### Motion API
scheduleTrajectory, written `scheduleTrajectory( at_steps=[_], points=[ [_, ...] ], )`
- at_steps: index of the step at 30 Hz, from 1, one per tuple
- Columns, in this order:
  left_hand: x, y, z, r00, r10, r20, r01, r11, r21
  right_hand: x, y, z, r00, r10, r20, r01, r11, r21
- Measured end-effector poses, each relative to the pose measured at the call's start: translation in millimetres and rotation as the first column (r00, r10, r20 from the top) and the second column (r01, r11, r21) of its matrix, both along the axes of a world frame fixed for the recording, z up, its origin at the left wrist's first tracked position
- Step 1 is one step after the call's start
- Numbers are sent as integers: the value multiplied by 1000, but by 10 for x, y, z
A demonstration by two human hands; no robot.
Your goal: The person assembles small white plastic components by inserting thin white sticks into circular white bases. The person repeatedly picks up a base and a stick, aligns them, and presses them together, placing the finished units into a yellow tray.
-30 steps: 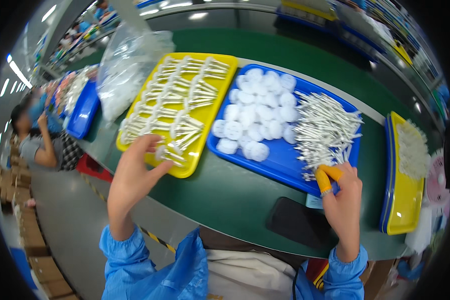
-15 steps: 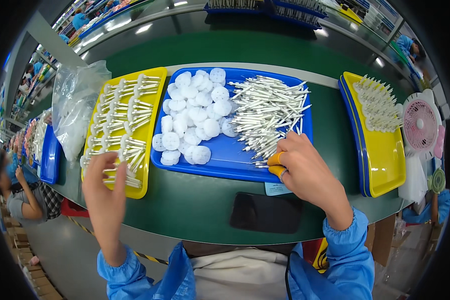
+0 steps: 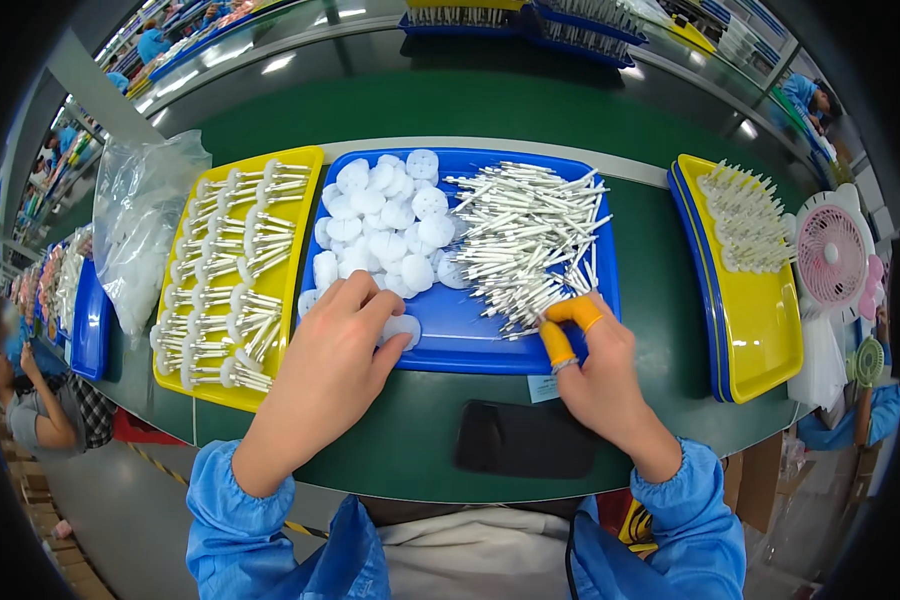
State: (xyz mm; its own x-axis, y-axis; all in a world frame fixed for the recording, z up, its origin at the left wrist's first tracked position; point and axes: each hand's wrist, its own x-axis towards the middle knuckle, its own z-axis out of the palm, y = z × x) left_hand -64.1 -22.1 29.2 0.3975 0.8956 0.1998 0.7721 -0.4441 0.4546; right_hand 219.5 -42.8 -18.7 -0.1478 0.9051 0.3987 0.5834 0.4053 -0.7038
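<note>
Pink-and-white fan (image 3: 832,255), small green fan (image 3: 868,362) below it, black phone (image 3: 523,440) on green table (image 3: 410,450)

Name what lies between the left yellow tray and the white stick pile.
In the head view: the white discs, in the blue tray, with the left hand at their near edge.

Centre: one blue tray (image 3: 450,340), dozens of white discs (image 3: 397,213) and sticks (image 3: 525,230). Lower centre: one phone (image 3: 525,440). Right: two fans (image 3: 832,250).

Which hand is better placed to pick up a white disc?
Likely the left hand: its fingertips are right at the white discs, while the right hand is at the white sticks.
</note>
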Motion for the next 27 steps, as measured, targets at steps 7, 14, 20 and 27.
scheduleTrajectory(
  at_steps=[7,14,20,27],
  points=[
    [201,9,32,993,-37,113,38,999,-11,259,299,154,999,15,-35,-21,985,-172],
    [232,5,76,946,-2,325,35,995,-93,101,100,500,992,112,-65,-121,982,-149],
    [406,96,169,734,225,641,206,825,-526,-121,74,649,970,236,-61,-237,971,-6],
    [467,7,-110,657,251,711,158,876,-456,-155,12,537,957,288,22,-286,955,-82]
  ],
)
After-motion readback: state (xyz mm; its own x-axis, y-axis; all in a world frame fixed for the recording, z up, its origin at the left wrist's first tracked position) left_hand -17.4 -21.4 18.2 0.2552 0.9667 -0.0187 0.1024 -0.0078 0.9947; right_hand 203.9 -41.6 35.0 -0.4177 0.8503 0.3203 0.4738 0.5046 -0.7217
